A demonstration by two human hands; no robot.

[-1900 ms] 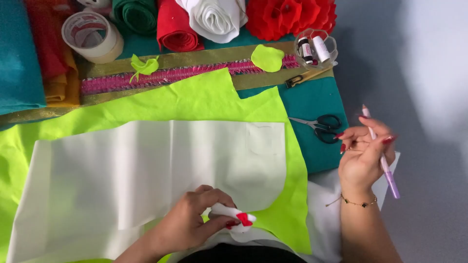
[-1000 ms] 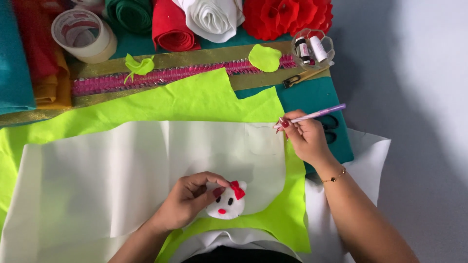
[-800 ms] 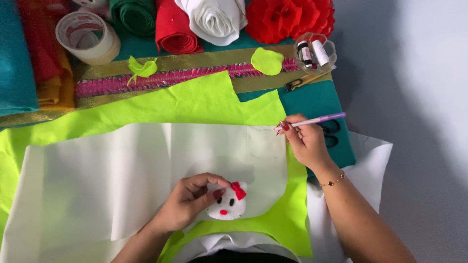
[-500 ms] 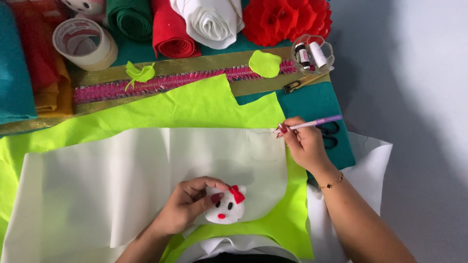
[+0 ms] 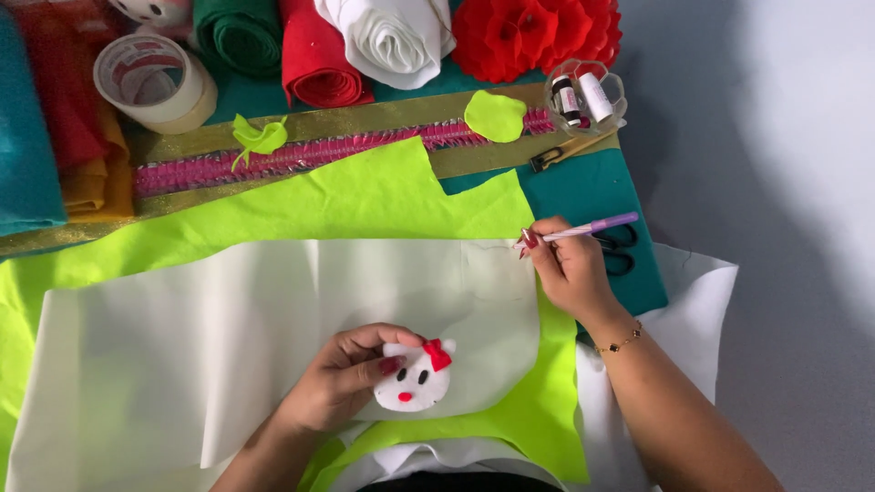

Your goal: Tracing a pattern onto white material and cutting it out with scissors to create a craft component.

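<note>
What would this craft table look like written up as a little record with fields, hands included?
Setting: table covered with teal cloth, seen from above
Left hand: holds a small white cat-face figure with a red bow on the cream fabric sheet
Right hand: holds a purple pen, tip at the sheet's upper right corner
Under the sheet: lime green fabric
Beside right hand: scissors, partly hidden
Far edge: tape roll, green, red and white fabric rolls, red paper flower, jar of thread spools
</note>
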